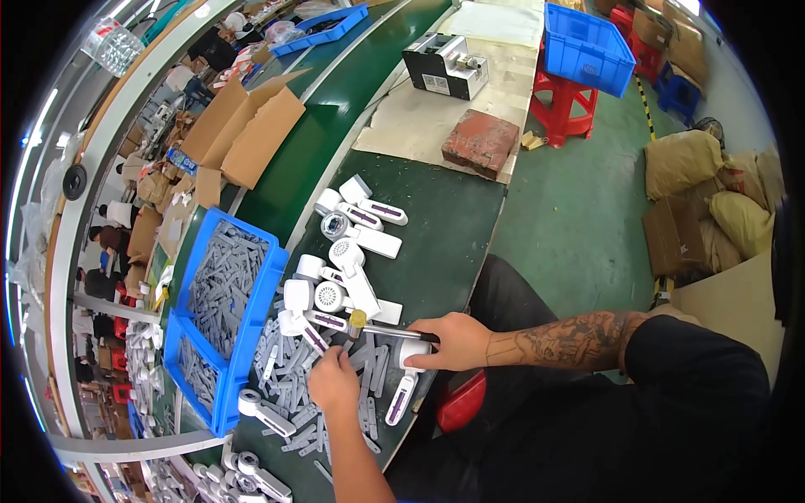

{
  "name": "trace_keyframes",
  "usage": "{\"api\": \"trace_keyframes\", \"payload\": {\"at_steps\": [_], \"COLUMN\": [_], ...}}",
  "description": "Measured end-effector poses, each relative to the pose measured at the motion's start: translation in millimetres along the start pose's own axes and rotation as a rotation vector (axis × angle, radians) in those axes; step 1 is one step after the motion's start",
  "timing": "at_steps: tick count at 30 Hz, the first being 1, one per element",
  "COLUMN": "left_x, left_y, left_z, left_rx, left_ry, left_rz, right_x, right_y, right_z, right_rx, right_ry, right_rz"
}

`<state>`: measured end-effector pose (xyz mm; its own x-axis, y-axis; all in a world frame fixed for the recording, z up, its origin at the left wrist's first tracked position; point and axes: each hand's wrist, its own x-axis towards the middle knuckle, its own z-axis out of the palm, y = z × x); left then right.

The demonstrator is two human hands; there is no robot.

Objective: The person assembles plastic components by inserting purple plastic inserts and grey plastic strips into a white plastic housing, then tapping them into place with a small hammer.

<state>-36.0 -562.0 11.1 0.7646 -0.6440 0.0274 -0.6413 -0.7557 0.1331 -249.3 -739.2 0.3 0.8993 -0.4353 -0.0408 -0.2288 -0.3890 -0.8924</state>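
Note:
My right hand is wrapped round a small hammer with a yellowish head, silver shaft and dark grip. Below the shaft, a white handheld device with a purple strip in its handle lies by the table edge, its round head partly under my right fingers. My left hand is closed, fingertips pinched at the handle end of another white device; what they hold is hidden. Loose grey plastic strips are heaped around my left hand. Several more white devices lie beyond the hammer, some with round grilles.
A divided blue bin of grey strips stands left, beside a green conveyor. Farther up the table sit a reddish block and a black-and-white machine. A blue crate rests on a red stool to the right.

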Motion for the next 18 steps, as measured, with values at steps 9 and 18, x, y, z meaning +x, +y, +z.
{"api": "trace_keyframes", "payload": {"at_steps": [9,18], "left_x": [-53.2,-103.8], "left_y": [-36.1,28.8], "left_z": [-0.5,4.0], "left_rx": [-0.422,-0.624], "left_ry": [0.200,0.280], "left_rz": [-0.125,0.029], "right_x": [1.7,1.9], "right_y": [1.5,-0.8], "right_z": [0.1,1.9], "right_rx": [0.010,-0.006], "right_ry": [-0.033,-0.025], "right_rz": [0.035,0.033]}}
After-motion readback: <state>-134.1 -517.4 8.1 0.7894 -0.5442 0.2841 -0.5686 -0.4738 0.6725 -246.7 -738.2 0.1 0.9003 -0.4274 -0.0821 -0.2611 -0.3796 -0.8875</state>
